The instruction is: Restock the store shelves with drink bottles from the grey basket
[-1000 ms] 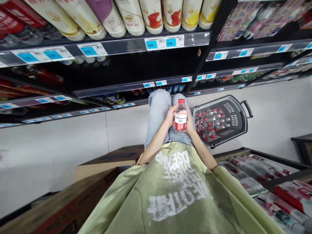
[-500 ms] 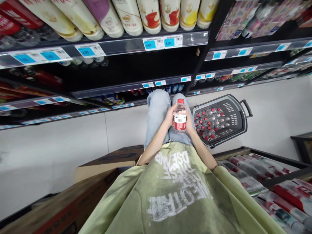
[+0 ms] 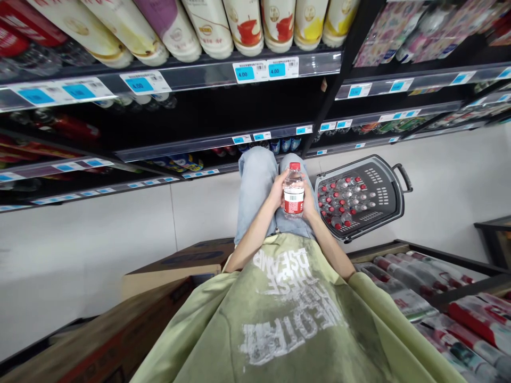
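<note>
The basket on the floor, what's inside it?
Inside the basket are many clear bottles, with several red caps showing, crowded toward the end nearest the right leg. Whatever lies beneath the bottles is covered, so it can't be seen.

Holds red-capped bottle [image 3: 294,196] in left hand [image 3: 277,190] and right hand [image 3: 308,202], over legs [image 3: 257,183], left of basket [image 3: 393,199] containing bottles [image 3: 346,217].

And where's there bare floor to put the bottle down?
The pale grey floor is bare left of the light-blue denim jeans, between the long black shelves and brown cardboard boxes. Another bare patch lies past the curved handle of the black plastic basket. It's crowded in the basket's end nearest the jeans: red-capped clear bottles.
</note>
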Demonstrator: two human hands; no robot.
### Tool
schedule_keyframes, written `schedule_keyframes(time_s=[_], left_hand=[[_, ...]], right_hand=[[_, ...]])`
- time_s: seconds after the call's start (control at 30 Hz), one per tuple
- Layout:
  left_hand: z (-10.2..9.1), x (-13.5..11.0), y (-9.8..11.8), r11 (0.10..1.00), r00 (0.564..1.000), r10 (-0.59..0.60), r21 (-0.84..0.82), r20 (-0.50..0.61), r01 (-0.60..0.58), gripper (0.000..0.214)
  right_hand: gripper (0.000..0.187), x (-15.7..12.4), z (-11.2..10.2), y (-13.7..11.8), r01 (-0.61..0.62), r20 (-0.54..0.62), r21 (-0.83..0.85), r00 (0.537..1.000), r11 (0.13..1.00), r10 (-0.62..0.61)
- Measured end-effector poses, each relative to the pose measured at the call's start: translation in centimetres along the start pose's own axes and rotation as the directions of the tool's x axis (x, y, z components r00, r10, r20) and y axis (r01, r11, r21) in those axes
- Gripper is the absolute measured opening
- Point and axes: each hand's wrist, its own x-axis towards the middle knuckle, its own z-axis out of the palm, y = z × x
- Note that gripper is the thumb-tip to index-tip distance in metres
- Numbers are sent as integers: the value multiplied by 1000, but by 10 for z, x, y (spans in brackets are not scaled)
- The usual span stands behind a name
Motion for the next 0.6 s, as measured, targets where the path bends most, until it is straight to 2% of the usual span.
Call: schedule_keyframes(time_s=[0.1,0.2,0.33,0.6], left_hand=[[0,0,0,1000,1000,4,0,-2,-4,44],[1,-1,1,1000,1000,-6,-2,-25,6,47],[4,-2,2,1000,999,-8,-15,-38,7,49],[0,0,-1,1000,1000,-21,0,5,21,46]], right_hand=[[70,0,1,0,-52,-27,67,998,996,54],[70,1,1,0,-83,-6,100,996,991,84],[70,1,0,0,-64,-14,84,998,994,66],[71,2,-2,3,-56,-17,104,998,993,58]])
